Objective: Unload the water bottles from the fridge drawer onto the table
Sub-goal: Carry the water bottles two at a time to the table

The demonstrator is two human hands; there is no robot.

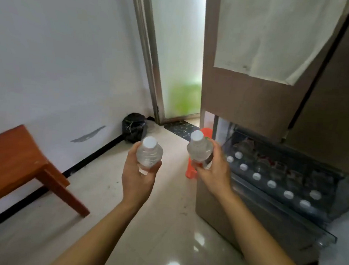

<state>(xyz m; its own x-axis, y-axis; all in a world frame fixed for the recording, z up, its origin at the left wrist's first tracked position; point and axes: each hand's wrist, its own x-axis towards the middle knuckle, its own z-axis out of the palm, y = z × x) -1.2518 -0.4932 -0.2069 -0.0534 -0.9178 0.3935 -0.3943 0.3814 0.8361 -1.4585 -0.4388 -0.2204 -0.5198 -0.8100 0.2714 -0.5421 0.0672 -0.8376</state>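
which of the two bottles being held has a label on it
The right bottle, held by the right hand: a dark and red label shows low on it. The left bottle, in the left hand, looks plain and clear.

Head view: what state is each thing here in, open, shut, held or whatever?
Fridge drawer: pulled open, capped bottles standing inside.
Left bottle: capped, upright, gripped by the left hand.
Right bottle: capped, slightly tilted, gripped by the right hand.
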